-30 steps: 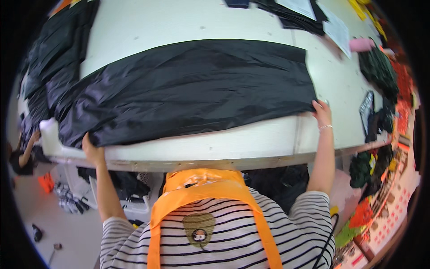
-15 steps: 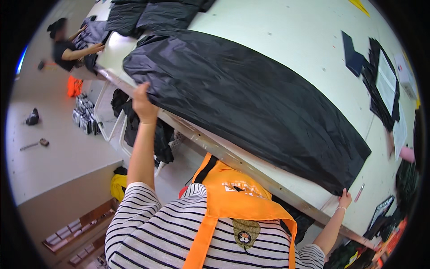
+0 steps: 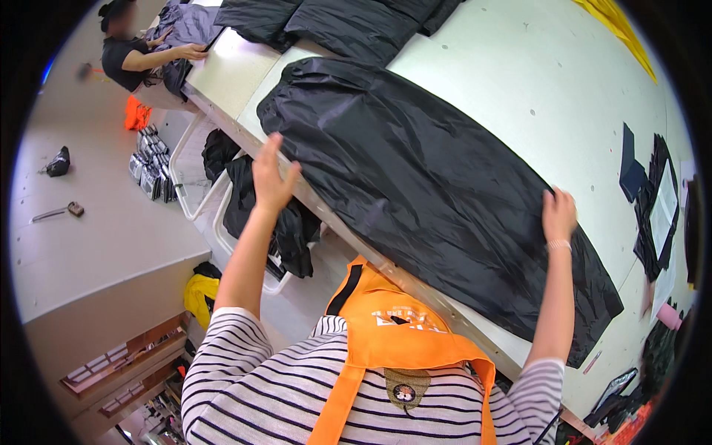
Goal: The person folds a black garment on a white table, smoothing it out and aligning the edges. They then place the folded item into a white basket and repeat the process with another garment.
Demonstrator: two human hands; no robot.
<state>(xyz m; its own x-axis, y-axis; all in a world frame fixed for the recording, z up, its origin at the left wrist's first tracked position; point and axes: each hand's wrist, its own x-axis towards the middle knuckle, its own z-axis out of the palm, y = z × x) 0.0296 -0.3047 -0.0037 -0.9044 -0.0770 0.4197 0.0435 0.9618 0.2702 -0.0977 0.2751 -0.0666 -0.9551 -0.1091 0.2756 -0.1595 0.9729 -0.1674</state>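
The black garment (image 3: pixel 423 178) lay lengthwise along the bench (image 3: pixel 482 78) before you; your left hand (image 3: pixel 273 180), fingers wide, was by its near edge, your right hand (image 3: pixel 559 216) at its far edge, grip unclear.

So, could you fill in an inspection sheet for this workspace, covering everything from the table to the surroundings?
Surface: white table, bare in places, dotted with small dark spots.
Job's things: black garment, stretched lengthwise along the near edge, wrinkled.
Clutter: black folded garments beyond it; yellow fabric, paper sheet and pink roll toward the right.
Hands: left hand open beside the garment's gathered end, contact unclear; right hand at its far edge, grip unclear.
Cables: nothing clearly seen.
Surroundings: another person handling fabric at upper left; orange cloth nearby; dark fabric below the table edge.
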